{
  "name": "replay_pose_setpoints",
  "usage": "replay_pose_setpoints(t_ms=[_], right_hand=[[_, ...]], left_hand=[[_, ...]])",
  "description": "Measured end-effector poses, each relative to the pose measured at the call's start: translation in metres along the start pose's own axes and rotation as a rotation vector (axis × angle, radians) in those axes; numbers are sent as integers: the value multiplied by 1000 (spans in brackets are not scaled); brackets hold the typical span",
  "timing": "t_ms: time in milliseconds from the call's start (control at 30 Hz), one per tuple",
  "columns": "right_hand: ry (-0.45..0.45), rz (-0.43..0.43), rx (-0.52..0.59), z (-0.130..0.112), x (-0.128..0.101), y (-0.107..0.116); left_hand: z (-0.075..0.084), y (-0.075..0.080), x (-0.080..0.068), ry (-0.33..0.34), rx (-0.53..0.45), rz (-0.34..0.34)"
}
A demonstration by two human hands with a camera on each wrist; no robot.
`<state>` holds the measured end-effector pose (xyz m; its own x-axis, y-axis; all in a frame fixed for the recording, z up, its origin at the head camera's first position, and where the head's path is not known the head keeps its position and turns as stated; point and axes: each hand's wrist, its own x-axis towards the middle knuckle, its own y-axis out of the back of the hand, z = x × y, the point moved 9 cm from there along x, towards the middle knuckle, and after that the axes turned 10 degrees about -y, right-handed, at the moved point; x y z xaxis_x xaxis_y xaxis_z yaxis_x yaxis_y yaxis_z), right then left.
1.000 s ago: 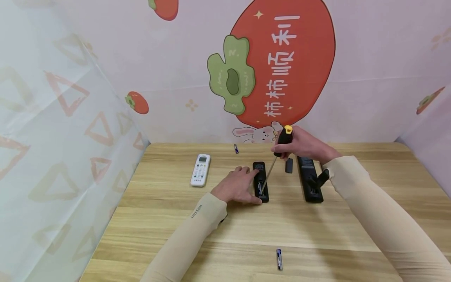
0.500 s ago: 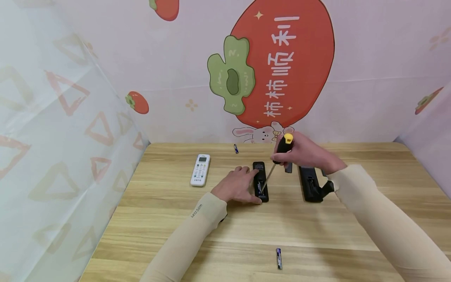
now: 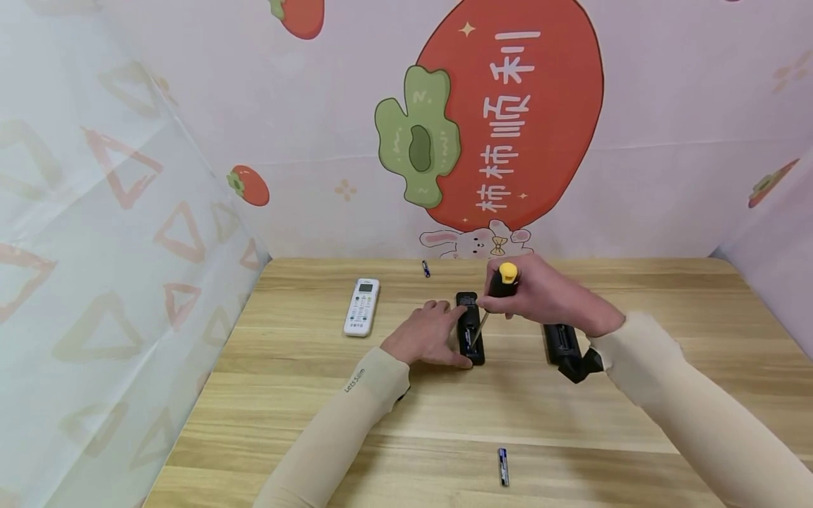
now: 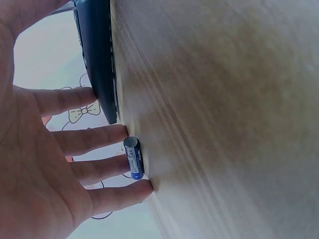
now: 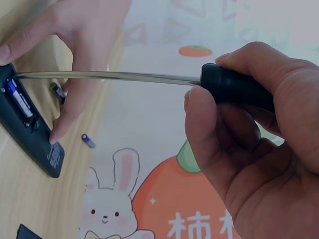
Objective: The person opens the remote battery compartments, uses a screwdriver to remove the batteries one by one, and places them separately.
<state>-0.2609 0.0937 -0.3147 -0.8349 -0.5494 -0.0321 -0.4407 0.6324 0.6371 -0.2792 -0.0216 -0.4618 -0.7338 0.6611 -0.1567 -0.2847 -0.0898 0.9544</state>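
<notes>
At the centre of the frame we see one remote [image 3: 471, 328] lying on the table [image 3: 406, 409], with a second remote [image 3: 361, 305] to its left and a third [image 3: 562, 342] to its right. One battery [image 3: 425, 268] sits above them near the wall, another [image 3: 503, 466] at lower centre.

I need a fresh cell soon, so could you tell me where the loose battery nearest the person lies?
In the head view, the battery lies alone on the wooden table's near edge, in front of the black remote.

The light is bright and soft, with faint shadows. The left wrist view looks blurry and pale.
</notes>
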Motion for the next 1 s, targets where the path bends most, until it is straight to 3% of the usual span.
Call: replay_pose_setpoints(t_ms=[1000], right_hand=[[297,137,-176,-24,-30,-11]], left_hand=[[0,0,0,-4,-8,-13]])
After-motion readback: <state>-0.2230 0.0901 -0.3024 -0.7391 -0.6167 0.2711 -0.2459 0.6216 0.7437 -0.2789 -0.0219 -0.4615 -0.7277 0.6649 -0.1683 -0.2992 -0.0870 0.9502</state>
